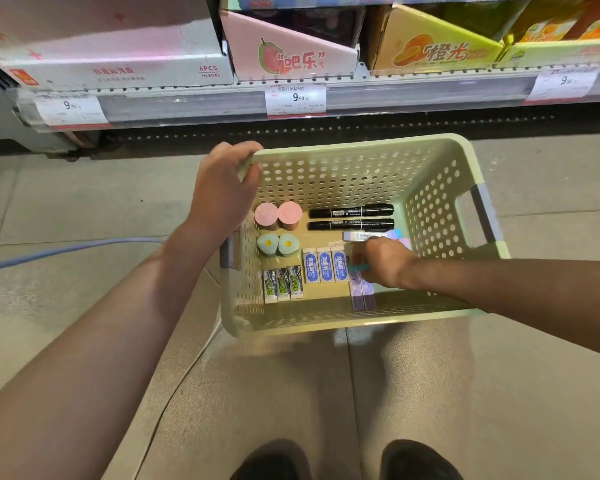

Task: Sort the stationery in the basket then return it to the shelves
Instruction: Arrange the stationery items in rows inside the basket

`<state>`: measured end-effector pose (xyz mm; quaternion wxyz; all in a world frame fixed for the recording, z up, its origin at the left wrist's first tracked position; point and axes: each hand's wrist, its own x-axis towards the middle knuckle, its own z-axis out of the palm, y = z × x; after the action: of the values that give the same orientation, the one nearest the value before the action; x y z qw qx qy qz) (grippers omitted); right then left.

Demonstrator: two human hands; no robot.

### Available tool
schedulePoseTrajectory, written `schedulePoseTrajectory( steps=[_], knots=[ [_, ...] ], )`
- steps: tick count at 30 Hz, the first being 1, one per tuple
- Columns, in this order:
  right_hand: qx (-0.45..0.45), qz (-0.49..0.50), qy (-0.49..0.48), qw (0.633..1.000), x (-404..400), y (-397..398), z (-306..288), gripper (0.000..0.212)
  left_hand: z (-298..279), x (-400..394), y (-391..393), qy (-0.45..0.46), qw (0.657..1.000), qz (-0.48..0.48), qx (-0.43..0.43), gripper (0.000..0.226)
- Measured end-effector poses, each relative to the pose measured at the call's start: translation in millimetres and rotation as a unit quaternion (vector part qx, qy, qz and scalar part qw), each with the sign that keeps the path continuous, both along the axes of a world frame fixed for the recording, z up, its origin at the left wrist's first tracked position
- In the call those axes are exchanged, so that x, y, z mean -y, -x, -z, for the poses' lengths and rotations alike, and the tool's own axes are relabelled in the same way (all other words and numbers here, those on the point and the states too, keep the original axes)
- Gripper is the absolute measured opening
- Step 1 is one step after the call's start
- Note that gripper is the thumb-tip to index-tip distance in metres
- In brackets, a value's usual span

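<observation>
Stationery is lying in tidy groups on the floor of the pale green basket (361, 157), which is sitting on the tiles below the shelf (222, 105). Your left hand (222, 195) is curling its fingers over the basket's far left rim. Your right hand (383, 261) is reaching inside, fingers pinching a small teal item (357, 268) (too hidden to identify) above the purple boxes (362, 292). Two black markers (352, 218) are lying side by side, just beyond the blue erasers (325, 268).
</observation>
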<state>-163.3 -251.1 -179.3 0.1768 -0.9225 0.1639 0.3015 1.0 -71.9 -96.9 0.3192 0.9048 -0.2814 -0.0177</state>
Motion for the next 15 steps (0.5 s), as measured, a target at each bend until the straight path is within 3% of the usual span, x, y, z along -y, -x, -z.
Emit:
schedulePoseTrajectory(
  steps=[6,11,15],
  knots=[
    [-0.014,-0.011,-0.008,1.0,5.6,-9.5,-13.1,0.024,-0.5,0.2,0.3,0.004,1.0,0.001,0.0,0.023],
    [0.094,0.101,0.01,0.99,30.1,-29.8,-28.6,0.019,-0.5,0.2,0.3,0.006,1.0,0.002,0.004,0.023],
    [0.095,0.002,0.083,0.992,26.8,-30.4,-27.8,0.019,0.0,-0.1,0.9,0.003,1.0,0.006,0.009,0.022]
  ],
)
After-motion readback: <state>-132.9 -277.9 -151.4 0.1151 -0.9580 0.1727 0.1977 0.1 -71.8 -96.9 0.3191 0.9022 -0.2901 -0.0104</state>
